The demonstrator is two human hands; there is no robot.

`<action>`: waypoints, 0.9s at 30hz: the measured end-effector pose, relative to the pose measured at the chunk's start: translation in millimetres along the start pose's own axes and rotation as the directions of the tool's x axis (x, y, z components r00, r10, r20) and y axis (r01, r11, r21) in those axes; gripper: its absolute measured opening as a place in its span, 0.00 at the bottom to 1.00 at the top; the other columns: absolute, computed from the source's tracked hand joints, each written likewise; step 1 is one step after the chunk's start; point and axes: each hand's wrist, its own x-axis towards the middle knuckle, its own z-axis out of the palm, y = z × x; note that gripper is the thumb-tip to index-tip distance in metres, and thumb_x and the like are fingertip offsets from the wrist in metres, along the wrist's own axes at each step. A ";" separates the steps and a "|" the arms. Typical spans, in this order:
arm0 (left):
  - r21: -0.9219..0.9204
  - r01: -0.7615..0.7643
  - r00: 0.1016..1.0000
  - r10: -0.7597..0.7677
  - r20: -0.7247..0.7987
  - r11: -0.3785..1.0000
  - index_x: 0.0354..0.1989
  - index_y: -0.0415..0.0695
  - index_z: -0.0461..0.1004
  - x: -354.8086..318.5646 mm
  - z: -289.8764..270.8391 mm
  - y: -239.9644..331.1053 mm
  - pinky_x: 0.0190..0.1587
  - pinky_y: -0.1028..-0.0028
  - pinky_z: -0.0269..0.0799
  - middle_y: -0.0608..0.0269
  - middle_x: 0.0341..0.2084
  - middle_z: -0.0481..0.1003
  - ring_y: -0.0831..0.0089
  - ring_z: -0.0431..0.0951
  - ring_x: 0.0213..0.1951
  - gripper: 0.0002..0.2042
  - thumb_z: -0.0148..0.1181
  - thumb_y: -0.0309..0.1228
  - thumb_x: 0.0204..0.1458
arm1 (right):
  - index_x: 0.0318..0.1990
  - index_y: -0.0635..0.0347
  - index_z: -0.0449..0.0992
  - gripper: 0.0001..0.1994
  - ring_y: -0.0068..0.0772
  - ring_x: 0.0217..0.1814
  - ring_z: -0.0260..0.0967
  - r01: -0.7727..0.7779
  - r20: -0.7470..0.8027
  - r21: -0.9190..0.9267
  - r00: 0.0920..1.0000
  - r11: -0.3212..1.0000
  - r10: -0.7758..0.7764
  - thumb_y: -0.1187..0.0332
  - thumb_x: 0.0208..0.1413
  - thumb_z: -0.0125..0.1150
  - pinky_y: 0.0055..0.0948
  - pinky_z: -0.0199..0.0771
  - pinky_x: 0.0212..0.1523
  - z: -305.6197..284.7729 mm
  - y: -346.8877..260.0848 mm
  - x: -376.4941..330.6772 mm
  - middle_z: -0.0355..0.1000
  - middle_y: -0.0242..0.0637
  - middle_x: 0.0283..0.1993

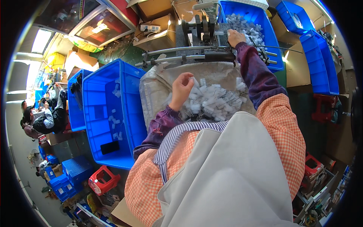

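Head view, looking down past your pale grey apron (227, 178) and orange checked sleeves. Your left hand (182, 87) rests on a heap of small white and clear plastic comb-like parts (213, 101). Its fingers are curled loosely together over the near edge of the heap, and you cannot tell whether they pinch a piece. The heap lies on a crinkled clear plastic sheet (159, 89) spread under and around that hand, just ahead of your chest.

Your right hand (235, 37) reaches well beyond the left, arm stretched out in a purple sleeve. Its fingers are drawn together at the dark metal press-like fixture (202, 28); whether they grip anything is hidden. Two long grey metal bars (181, 54) run crosswise just this side of that hand.

Directly behind the right hand stands a blue plastic crate (264, 22) filled with more of the pale parts. To the left of your left hand sits a large blue plastic bin (109, 113) holding a few scattered white pieces. Further left, another person (43, 117) sits at floor level.
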 end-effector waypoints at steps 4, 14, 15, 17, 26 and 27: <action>-0.157 0.077 0.996 -0.068 0.059 0.985 0.36 0.36 0.70 1.9 4.0 18.2 0.30 0.83 0.68 0.66 0.27 0.73 0.81 0.73 0.27 0.07 0.54 0.24 0.49 | 0.42 0.52 0.72 0.13 0.43 0.45 0.70 -0.095 0.015 -0.171 0.995 0.981 0.099 0.66 0.47 0.48 0.43 0.64 0.43 -40.3 3.9 13.7 0.72 0.42 0.40; -0.283 -0.024 0.997 0.044 0.067 0.959 0.37 0.34 0.70 39.7 36.1 37.7 0.35 0.79 0.73 0.60 0.31 0.74 0.76 0.76 0.32 0.08 0.55 0.24 0.50 | 0.46 0.55 0.71 0.13 0.40 0.42 0.70 0.384 0.011 0.800 0.759 0.461 -0.651 0.65 0.52 0.53 0.33 0.68 0.43 -72.8 -63.1 -98.3 0.71 0.44 0.42; -0.239 -0.018 0.996 0.037 0.075 0.971 0.37 0.34 0.70 40.1 35.5 37.3 0.36 0.78 0.73 0.58 0.32 0.74 0.74 0.76 0.33 0.09 0.57 0.25 0.50 | 0.45 0.54 0.71 0.13 0.41 0.42 0.70 0.241 0.140 0.863 0.731 0.445 -0.668 0.65 0.53 0.52 0.34 0.68 0.43 -76.1 -72.7 -106.5 0.71 0.44 0.42; -0.152 -0.010 0.995 0.025 0.097 0.988 0.38 0.34 0.70 41.5 34.2 36.2 0.37 0.77 0.72 0.56 0.34 0.75 0.70 0.76 0.35 0.11 0.59 0.28 0.48 | 0.44 0.53 0.72 0.11 0.43 0.41 0.69 0.186 0.182 0.833 0.797 0.522 -0.576 0.66 0.53 0.51 0.35 0.67 0.43 -71.3 -71.2 -102.6 0.71 0.42 0.41; 0.751 -0.298 0.936 0.026 0.351 0.590 0.38 0.42 0.72 -10.9 -3.6 -26.0 0.44 0.63 0.66 0.52 0.36 0.72 0.55 0.70 0.41 0.16 0.61 0.32 0.39 | 0.33 0.49 0.74 0.08 0.36 0.47 0.63 0.165 -0.239 0.001 0.958 0.986 -0.160 0.68 0.46 0.50 0.36 0.62 0.44 1.4 -33.6 -12.3 0.71 0.30 0.37; 0.753 -0.279 0.944 0.026 0.329 0.596 0.38 0.43 0.72 -11.0 -4.9 -30.6 0.43 0.63 0.67 0.53 0.36 0.71 0.56 0.70 0.42 0.16 0.61 0.32 0.38 | 0.34 0.49 0.74 0.08 0.35 0.48 0.62 0.138 -0.205 -0.020 0.969 0.990 -0.139 0.69 0.46 0.50 0.36 0.61 0.47 2.9 -36.1 -10.5 0.72 0.30 0.38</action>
